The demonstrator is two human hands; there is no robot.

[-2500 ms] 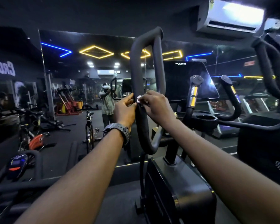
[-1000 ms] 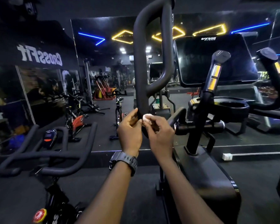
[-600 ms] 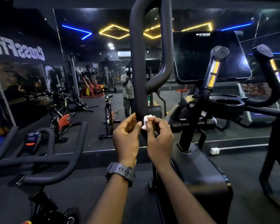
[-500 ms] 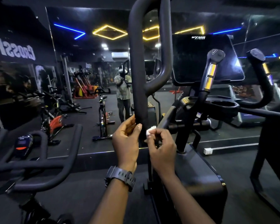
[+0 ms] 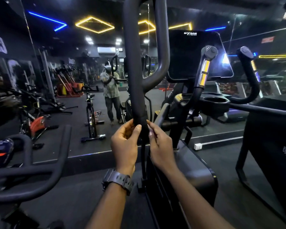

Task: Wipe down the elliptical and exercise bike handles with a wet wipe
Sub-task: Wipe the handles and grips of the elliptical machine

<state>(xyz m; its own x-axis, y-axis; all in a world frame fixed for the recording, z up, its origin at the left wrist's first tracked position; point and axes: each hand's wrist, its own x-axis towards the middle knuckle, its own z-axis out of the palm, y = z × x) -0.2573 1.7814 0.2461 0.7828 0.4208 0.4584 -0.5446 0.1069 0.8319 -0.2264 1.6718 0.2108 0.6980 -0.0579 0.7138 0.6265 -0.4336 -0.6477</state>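
The elliptical's black looped handle (image 5: 134, 80) rises in the middle of the view. Both my hands are at its lower end, where the foam grip stops. My left hand (image 5: 125, 142) holds the grip from the left, thumb on the front and fingers curled behind. My right hand (image 5: 160, 146) presses against the right side of the grip and pinches the white wet wipe (image 5: 150, 133); only a sliver of it shows between the fingers. The exercise bike's black handlebar (image 5: 56, 162) curves across the lower left, apart from both hands.
The elliptical's dark console (image 5: 193, 55) and two fixed grips with yellow sensor plates (image 5: 204, 71) stand to the right. The machine's black housing (image 5: 196, 171) sits below my right arm. A wall mirror (image 5: 73, 71) ahead reflects spin bikes and a person.
Both hands have slid down the handle to the bottom of the grip. The wipe, plainly visible before, is now mostly hidden in my right fingers.
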